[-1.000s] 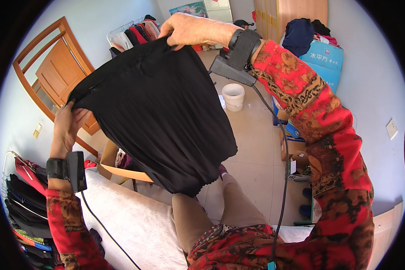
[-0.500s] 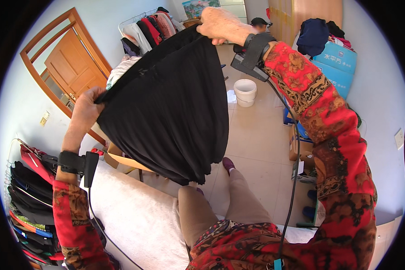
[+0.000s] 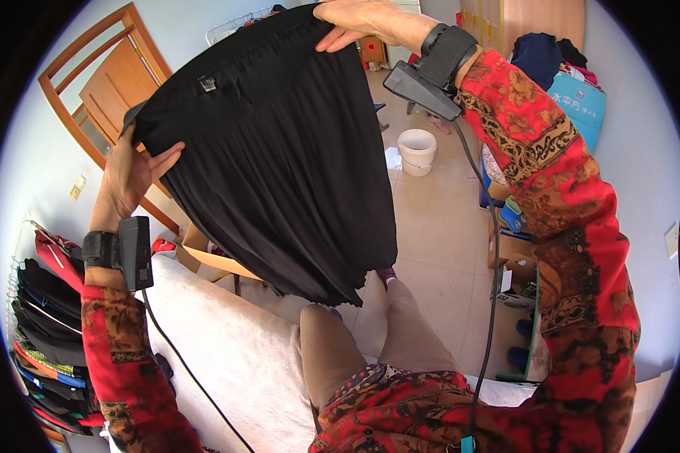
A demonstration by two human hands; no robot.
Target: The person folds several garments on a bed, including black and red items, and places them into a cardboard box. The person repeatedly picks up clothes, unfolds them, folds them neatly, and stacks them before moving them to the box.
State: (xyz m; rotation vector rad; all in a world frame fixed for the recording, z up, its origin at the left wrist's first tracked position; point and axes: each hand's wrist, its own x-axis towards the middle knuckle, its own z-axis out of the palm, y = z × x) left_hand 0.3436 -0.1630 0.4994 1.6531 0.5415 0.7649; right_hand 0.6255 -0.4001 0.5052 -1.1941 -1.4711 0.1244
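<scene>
A black pleated skirt hangs spread out before me, its waistband at the top and its loose hem above my knees. At the waistband's left end, my left hand grips the cloth, with the thumb behind the edge and some fingers stretched over the front. My right hand pinches the band's far right end, higher up; part of its grip is hidden by the fabric. A small label shows on the inside of the waistband.
A pale fleecy cover lies at my left. Racks of hanging clothes stand left and behind the skirt. On the floor ahead is a white bucket. Cardboard boxes line the right side, and a wooden door is at far left.
Both hands have moved farther apart and the skirt is stretched wider. The waistband has tipped so its label and inner side show. The left hand's fingers have spread over the cloth.
</scene>
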